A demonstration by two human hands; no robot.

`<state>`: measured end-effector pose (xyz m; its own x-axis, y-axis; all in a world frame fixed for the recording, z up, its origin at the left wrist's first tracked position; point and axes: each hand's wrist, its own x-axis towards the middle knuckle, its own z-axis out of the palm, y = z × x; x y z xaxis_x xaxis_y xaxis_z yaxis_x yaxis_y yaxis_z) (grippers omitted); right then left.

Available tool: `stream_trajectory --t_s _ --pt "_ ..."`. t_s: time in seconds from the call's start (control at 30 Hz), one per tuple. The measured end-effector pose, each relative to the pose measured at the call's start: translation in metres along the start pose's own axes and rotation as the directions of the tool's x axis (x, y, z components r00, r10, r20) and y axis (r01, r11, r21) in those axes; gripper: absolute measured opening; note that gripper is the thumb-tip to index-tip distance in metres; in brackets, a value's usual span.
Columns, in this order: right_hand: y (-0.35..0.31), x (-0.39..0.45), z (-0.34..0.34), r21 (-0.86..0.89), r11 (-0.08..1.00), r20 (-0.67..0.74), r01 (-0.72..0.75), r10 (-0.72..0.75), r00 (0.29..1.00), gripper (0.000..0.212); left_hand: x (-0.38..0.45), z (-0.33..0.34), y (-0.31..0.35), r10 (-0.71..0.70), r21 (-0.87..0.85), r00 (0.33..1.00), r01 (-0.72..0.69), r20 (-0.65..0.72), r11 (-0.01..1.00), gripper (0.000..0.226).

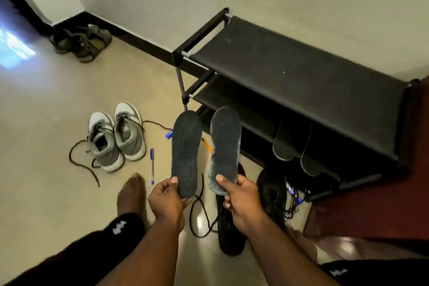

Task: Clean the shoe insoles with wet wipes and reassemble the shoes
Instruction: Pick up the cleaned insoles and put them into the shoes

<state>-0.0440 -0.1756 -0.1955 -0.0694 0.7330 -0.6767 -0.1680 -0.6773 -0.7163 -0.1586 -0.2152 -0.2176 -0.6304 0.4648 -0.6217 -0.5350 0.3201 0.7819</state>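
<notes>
My left hand (pixel 166 195) and right hand (pixel 234 193) each pinch one insole (pixel 185 153) (pixel 224 146) by its heel, both out of the black shoes (pixel 232 223); wiping comes next, no wipes in view.

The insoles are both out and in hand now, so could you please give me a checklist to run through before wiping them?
1. Left hand grips the left insole at its heel: ok.
2. Right hand grips the right insole at its heel: ok.
3. Insoles apart, not overlapping: ok.
4. Wet wipes within reach: not ok, none in view.
5. A free hand to wipe with: not ok, both hold insoles.
6. Black shoes on the floor below the hands, ready for reassembly: ok, though whether they are empty inside, cannot tell.
</notes>
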Motion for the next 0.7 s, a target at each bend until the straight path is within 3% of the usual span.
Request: stream_trajectory --t_s 0.13,0.4,0.7 --pt "-0.039 -0.002 -0.003 0.093 0.994 0.048 0.052 -0.057 0.997 0.011 0.019 0.037 0.035 0.04 0.011 0.999 -0.04 0.024 0.999 0.008" --pt "-0.079 0.083 0.002 0.146 0.988 -0.059 0.058 -0.05 0.997 0.011 0.074 0.145 0.056 0.111 -0.078 0.984 -0.1 0.14 0.992 0.02" --pt "-0.091 0.161 0.018 0.337 0.941 -0.21 -0.02 0.095 0.973 0.019 0.149 0.195 0.047 0.145 -0.076 0.98 -0.135 0.139 0.988 0.033"
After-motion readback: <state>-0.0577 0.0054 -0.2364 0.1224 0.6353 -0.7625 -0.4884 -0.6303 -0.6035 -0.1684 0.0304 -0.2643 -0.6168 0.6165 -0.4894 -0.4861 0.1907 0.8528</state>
